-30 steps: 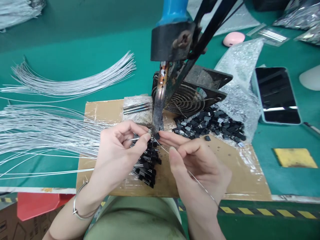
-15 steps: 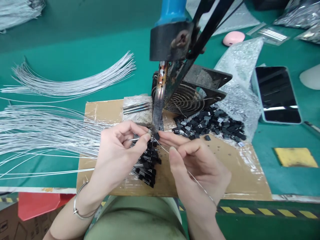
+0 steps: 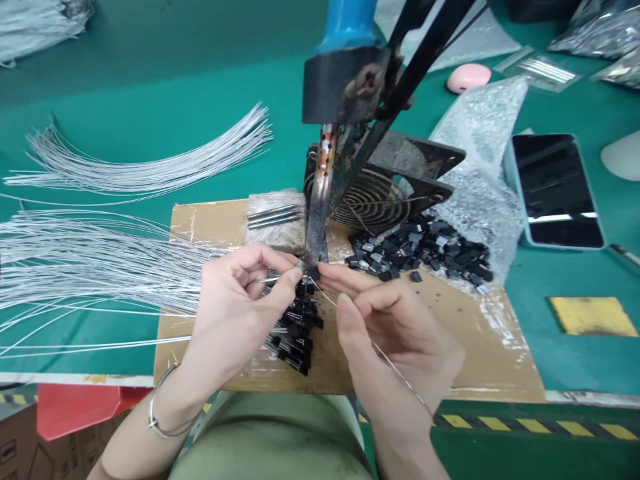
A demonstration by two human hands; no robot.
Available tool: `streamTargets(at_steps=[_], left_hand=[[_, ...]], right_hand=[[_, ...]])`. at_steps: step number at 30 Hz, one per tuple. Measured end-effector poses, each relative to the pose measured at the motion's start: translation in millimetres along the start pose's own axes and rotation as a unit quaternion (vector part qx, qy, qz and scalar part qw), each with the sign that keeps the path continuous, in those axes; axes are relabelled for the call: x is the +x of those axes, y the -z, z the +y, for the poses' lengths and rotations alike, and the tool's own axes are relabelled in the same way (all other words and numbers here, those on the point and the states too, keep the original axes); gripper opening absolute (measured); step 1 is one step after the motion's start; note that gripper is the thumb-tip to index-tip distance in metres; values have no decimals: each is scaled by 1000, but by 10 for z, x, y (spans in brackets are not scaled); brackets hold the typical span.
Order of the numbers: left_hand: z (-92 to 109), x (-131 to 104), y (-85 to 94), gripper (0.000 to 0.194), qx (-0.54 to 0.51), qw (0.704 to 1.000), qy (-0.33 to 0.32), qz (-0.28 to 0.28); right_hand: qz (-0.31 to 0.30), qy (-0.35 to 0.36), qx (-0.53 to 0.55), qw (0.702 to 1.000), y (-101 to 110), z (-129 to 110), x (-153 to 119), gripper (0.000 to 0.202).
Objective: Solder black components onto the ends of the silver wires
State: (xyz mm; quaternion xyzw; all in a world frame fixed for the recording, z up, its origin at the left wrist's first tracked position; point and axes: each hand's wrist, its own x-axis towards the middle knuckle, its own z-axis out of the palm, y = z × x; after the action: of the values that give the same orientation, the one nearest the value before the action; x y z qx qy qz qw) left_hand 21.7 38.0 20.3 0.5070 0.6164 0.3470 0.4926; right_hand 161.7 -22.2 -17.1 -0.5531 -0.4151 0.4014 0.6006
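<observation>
Shiny metal wires [image 3: 125, 267] (bare), matt brown cardboard [image 3: 465, 333].

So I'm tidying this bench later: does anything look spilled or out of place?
Yes. One small black part lies alone on the cardboard, apart from the black pile spilling out of the torn bubble wrap. A few loose wires stray from the fanned bundle, past the table's front edge.

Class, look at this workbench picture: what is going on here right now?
A person works at a mounted soldering iron over a cardboard sheet. The left hand pinches a thin silver wire at the iron's tip, and the right hand holds another fine wire there with a small black part. Wired black components lie below the hands, loose black parts to the right, and bundles of silver wires to the left.
</observation>
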Motion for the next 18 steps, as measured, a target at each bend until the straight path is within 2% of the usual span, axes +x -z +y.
streamTargets(at_steps=[9,18], left_hand=[[-7,-7,4,12,1,1000,1,12],[-8,-9,-13,12,2,1000,-2,2]], right_hand=[[0,2,17,1000,-20,-1,-3,20],[20,-1,15,1000,-36,-26,-8,20]])
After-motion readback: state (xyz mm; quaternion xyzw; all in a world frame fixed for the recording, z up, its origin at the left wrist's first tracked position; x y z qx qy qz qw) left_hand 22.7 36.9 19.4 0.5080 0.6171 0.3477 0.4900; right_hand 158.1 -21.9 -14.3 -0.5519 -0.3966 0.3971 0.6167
